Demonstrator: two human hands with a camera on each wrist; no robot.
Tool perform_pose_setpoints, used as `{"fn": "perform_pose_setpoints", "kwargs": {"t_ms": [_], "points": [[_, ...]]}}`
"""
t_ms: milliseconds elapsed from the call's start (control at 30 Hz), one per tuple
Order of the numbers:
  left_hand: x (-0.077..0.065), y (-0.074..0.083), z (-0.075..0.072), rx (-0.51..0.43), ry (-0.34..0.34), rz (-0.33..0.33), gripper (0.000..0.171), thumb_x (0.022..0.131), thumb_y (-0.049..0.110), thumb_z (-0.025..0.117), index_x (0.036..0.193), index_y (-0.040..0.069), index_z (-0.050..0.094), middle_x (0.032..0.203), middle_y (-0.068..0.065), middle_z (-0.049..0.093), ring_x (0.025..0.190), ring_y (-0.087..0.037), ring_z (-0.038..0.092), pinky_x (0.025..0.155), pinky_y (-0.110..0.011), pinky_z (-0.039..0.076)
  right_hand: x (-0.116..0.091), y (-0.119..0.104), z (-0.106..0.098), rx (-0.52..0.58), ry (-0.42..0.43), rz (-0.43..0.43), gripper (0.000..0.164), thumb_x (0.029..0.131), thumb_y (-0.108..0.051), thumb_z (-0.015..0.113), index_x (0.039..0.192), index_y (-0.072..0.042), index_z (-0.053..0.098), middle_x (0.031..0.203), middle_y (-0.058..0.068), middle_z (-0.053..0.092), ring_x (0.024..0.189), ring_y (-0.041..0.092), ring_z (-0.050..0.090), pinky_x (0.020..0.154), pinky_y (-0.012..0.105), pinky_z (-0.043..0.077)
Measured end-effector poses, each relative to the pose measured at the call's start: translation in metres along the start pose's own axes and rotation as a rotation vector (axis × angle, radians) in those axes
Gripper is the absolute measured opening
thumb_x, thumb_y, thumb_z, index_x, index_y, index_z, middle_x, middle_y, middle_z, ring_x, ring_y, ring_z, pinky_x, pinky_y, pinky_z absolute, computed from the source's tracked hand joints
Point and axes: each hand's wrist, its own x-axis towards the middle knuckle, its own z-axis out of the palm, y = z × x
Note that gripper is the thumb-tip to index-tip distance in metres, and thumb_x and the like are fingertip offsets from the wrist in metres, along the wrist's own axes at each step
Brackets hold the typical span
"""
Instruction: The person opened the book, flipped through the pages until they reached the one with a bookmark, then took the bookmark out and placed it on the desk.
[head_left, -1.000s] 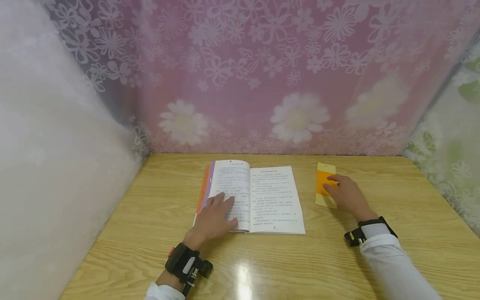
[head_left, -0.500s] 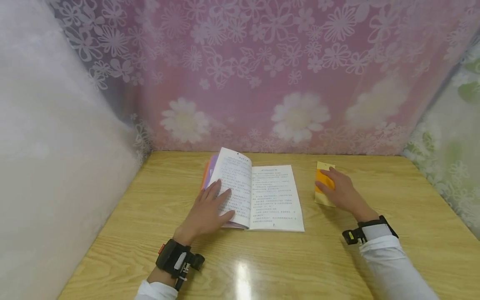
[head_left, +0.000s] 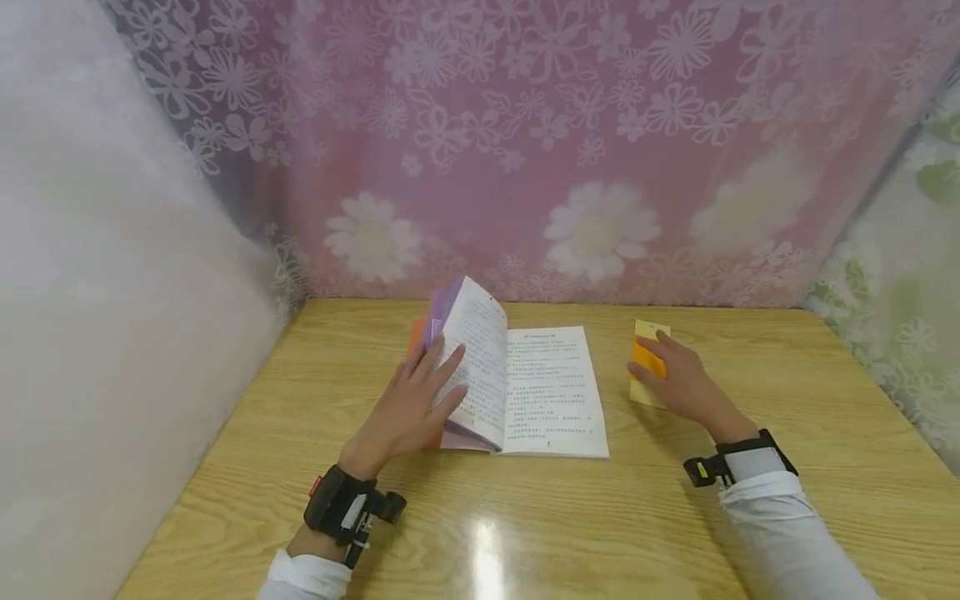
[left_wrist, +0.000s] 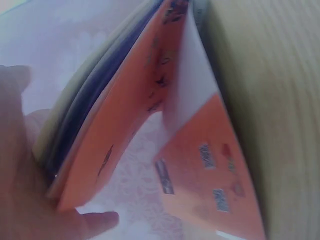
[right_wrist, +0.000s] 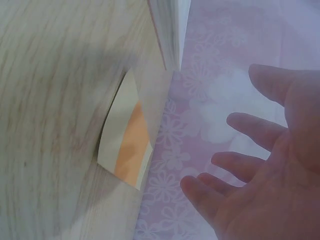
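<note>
An open book [head_left: 553, 392] lies on the table, its right page flat. Its left block of pages [head_left: 480, 350] is raised and tilted toward the spine. My left hand [head_left: 405, 404] holds that block at its outer edge, with fingers on both faces of it in the left wrist view. An orange cover flap [left_wrist: 215, 170] stays lower, apart from the lifted pages. A yellow card with an orange band [head_left: 649, 358], like a bookmark, lies right of the book. My right hand [head_left: 693, 383] hovers over it, fingers spread and holding nothing in the right wrist view.
The wood-grain table [head_left: 600, 533] reaches back to a pink floral curtain [head_left: 480, 167]. A whitish cloth [head_left: 135, 333] hangs along the left side, and a leaf-patterned one [head_left: 900, 308] along the right.
My left hand has lifted the left pages from nearly flat to steeply tilted, uncovering more of the purple sheet and orange flap. The right hand has shifted slightly left over the card.
</note>
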Motion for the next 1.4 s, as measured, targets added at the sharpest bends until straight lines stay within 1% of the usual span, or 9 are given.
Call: {"fn": "perform_pose_setpoints", "kwargs": {"t_ms": [133, 333, 533, 700, 900, 1067, 1200, 1333, 1400], "points": [[0.004, 0.006, -0.009, -0.031, 0.043, 0.039, 0.059, 0.094, 0.053, 0.021, 0.146, 0.027, 0.008, 0.153, -0.014, 0.01, 0.138, -0.029, 0.005, 0.109, -0.05, 0.014, 0.0, -0.005, -0.002, 0.011, -0.006, 0.006, 0.065, 0.092, -0.044, 0.042, 0.137, 0.002, 0.03, 0.143, 0.037, 0.013, 0.126, 0.055, 0.014, 0.097, 0.068, 0.014], [0.002, 0.01, -0.019, -0.099, 0.081, 0.034, 0.059, 0.094, 0.053, 0.025, 0.146, 0.029, 0.009, 0.153, -0.011, 0.009, 0.137, -0.028, 0.009, 0.106, -0.051, 0.02, -0.003, -0.011, -0.004, 0.027, 0.002, -0.001, 0.065, 0.092, -0.043, 0.043, 0.138, 0.001, 0.03, 0.143, 0.037, 0.014, 0.126, 0.055, 0.015, 0.097, 0.068, 0.016], [-0.002, 0.005, -0.019, -0.119, 0.086, 0.006, 0.057, 0.094, 0.051, 0.024, 0.145, 0.03, 0.011, 0.152, -0.013, 0.014, 0.136, -0.028, 0.014, 0.104, -0.052, 0.025, -0.005, -0.013, -0.002, 0.014, 0.019, -0.027, 0.063, 0.092, -0.041, 0.045, 0.137, 0.002, 0.032, 0.142, 0.037, 0.017, 0.126, 0.054, 0.017, 0.097, 0.068, 0.017], [-0.005, -0.002, -0.015, -0.128, 0.08, -0.048, 0.058, 0.094, 0.052, 0.023, 0.146, 0.029, 0.012, 0.152, -0.012, 0.014, 0.136, -0.029, 0.015, 0.102, -0.054, 0.028, -0.005, -0.014, -0.002, 0.014, -0.001, -0.021, 0.064, 0.092, -0.042, 0.044, 0.138, 0.0, 0.03, 0.144, 0.036, 0.015, 0.126, 0.054, 0.016, 0.097, 0.068, 0.016], [-0.009, -0.011, -0.009, -0.131, 0.054, -0.158, 0.058, 0.093, 0.055, 0.02, 0.145, 0.031, 0.013, 0.153, -0.011, 0.013, 0.136, -0.028, 0.014, 0.099, -0.056, 0.03, -0.005, -0.017, -0.002, 0.019, -0.008, -0.021, 0.065, 0.091, -0.042, 0.045, 0.139, -0.001, 0.029, 0.144, 0.035, 0.013, 0.127, 0.054, 0.015, 0.097, 0.069, 0.015], [-0.012, -0.017, -0.002, -0.161, 0.049, -0.374, 0.06, 0.094, 0.054, 0.017, 0.146, 0.026, 0.008, 0.15, -0.018, 0.016, 0.131, -0.039, 0.024, 0.088, -0.062, 0.037, -0.005, -0.017, 0.002, 0.003, -0.02, -0.027, 0.067, 0.091, -0.044, 0.045, 0.14, -0.002, 0.028, 0.144, 0.036, 0.013, 0.126, 0.055, 0.015, 0.097, 0.069, 0.013], [-0.014, -0.023, 0.002, -0.271, 0.011, -0.544, 0.069, 0.093, 0.055, 0.017, 0.146, 0.012, 0.004, 0.145, -0.027, 0.022, 0.125, -0.044, 0.031, 0.092, -0.062, 0.034, -0.006, -0.014, 0.006, -0.006, -0.029, -0.029, 0.067, 0.091, -0.042, 0.045, 0.141, -0.003, 0.026, 0.145, 0.035, 0.013, 0.126, 0.056, 0.013, 0.096, 0.07, 0.011], [-0.014, -0.031, 0.007, -0.413, -0.06, -0.625, 0.081, 0.091, 0.06, 0.02, 0.144, 0.001, -0.001, 0.142, -0.031, 0.026, 0.126, -0.043, 0.031, 0.099, -0.058, 0.03, -0.007, -0.013, 0.008, -0.013, -0.033, -0.024, 0.067, 0.09, -0.042, 0.046, 0.141, -0.004, 0.025, 0.145, 0.034, 0.012, 0.125, 0.056, 0.013, 0.096, 0.071, 0.011], [-0.013, -0.033, 0.006, -0.491, -0.063, -0.647, 0.082, 0.091, 0.059, 0.023, 0.143, 0.0, -0.002, 0.14, -0.031, 0.029, 0.126, -0.042, 0.031, 0.1, -0.056, 0.029, -0.007, -0.014, 0.009, -0.012, -0.032, -0.019, 0.067, 0.09, -0.042, 0.047, 0.142, -0.005, 0.026, 0.145, 0.034, 0.012, 0.125, 0.057, 0.013, 0.096, 0.071, 0.011]]}}
